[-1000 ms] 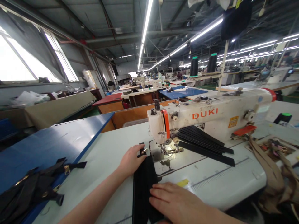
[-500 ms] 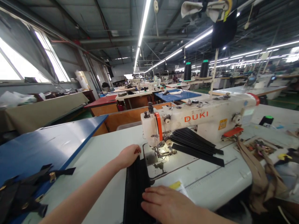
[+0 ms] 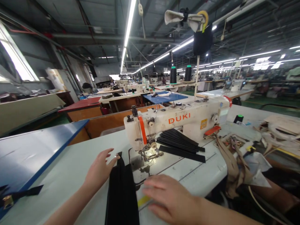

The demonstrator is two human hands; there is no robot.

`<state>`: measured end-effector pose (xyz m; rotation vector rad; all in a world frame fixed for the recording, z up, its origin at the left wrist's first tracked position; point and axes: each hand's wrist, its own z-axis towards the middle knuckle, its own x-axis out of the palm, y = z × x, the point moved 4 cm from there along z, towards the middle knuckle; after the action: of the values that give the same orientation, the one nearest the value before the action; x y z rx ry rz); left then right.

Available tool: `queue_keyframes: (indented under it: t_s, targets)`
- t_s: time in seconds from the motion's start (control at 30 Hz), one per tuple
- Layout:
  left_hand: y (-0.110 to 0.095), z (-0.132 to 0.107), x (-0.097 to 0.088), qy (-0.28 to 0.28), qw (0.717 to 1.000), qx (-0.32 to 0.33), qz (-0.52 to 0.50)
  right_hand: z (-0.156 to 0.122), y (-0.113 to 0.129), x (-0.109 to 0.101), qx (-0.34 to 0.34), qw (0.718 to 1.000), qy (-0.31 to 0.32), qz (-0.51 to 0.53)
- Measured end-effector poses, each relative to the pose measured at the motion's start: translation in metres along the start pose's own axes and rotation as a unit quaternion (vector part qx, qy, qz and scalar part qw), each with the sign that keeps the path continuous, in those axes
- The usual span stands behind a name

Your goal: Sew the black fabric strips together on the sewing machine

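A long black fabric piece (image 3: 123, 193) lies lengthwise on the pale sewing table, left of the needle area. At its far end is a small shiny metal fitting (image 3: 117, 156). My left hand (image 3: 102, 167) is beside that end, fingers apart, the thumb tip near the fitting; whether it touches I cannot tell. My right hand (image 3: 167, 198) hovers just right of the black piece, fingers spread, slightly blurred and holding nothing. In front stands a white sewing machine (image 3: 180, 117). Several black strips (image 3: 179, 142) lie fanned under its arm.
A blue-topped table (image 3: 42, 147) adjoins on the left, with a black strap and metal buckle (image 3: 8, 201) at its edge. Tan straps (image 3: 231, 165) hang over the right edge near a tray of metal parts (image 3: 234, 140). Black thread cones (image 3: 173, 75) stand behind the machine.
My left hand has opened from its closed hold at the black piece's far end, uncovering the metal fitting. My right hand has lifted off the piece to the right. The view has turned right.
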<state>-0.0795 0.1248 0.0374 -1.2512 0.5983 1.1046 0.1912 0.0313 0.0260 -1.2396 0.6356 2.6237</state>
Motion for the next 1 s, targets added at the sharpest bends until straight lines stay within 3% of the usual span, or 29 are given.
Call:
queue_keyframes:
  t_s: [0.07, 0.13, 0.2, 0.23, 0.33, 0.47, 0.57, 0.67, 0.77, 0.83, 0.93, 1.0]
  targets:
    - [0.004, -0.023, -0.004, -0.003, 1.0, 0.02, -0.006, -0.024, -0.024, -0.036, 0.11, 0.991, -0.058, -0.052]
    - [0.008, -0.048, -0.006, -0.018, 0.997, 0.068, -0.01, -0.053, -0.05, -0.068, 0.202, 0.963, -0.063, -0.165]
    - [0.01, -0.07, -0.005, -0.044, 0.991, 0.125, -0.015, -0.079, -0.075, -0.088, 0.28, 0.914, 0.029, -0.293]
    - [0.009, -0.079, -0.004, -0.055, 0.987, 0.15, -0.013, -0.088, -0.084, -0.095, 0.293, 0.903, 0.051, -0.311]
    - [-0.011, -0.097, -0.002, -0.09, 0.969, 0.229, 0.001, -0.097, -0.094, -0.103, 0.294, 0.889, 0.105, -0.335]
    - [-0.057, -0.113, -0.012, -0.126, 0.932, 0.341, 0.004, -0.088, -0.088, -0.101, 0.269, 0.885, 0.139, -0.353]
    - [-0.078, -0.127, -0.021, -0.124, 0.913, 0.387, 0.012, -0.086, -0.087, -0.103, 0.246, 0.891, 0.136, -0.356]
    - [-0.083, -0.141, -0.028, -0.113, 0.904, 0.412, 0.021, -0.091, -0.088, -0.109, 0.221, 0.905, 0.1, -0.35]
    - [-0.087, -0.151, -0.035, -0.108, 0.9, 0.422, 0.019, -0.093, -0.079, -0.12, 0.196, 0.919, 0.035, -0.341]
    - [-0.095, -0.157, -0.041, -0.102, 0.9, 0.423, 0.012, -0.089, -0.061, -0.131, 0.171, 0.93, -0.031, -0.323]
    - [-0.112, -0.167, -0.05, -0.095, 0.904, 0.418, 0.0, -0.072, -0.009, -0.155, 0.082, 0.951, -0.176, -0.24]
    - [-0.123, -0.176, -0.055, -0.088, 0.902, 0.422, -0.005, -0.056, 0.03, -0.167, 0.03, 0.957, -0.212, -0.195]
